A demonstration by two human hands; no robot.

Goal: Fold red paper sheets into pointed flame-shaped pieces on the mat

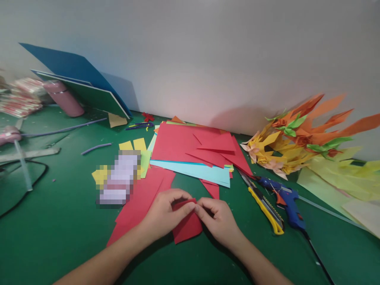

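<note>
A plain grey wall (190, 51) is observed behind a green tabletop (44, 237). Soft shadows (245, 120) are cast low on the wall's surface.

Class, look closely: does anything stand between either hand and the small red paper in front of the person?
Nothing visible does. The left hand and right hand both touch the small red paper at its upper edge. The yellow cutter lies right of the right hand, apart from the paper.

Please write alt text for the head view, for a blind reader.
A person's left hand and right hand hold a small red paper at a green table. Red sheets lie beyond; at right are a yellow cutter, a blue glue gun and orange and yellow paper flowers.
</note>
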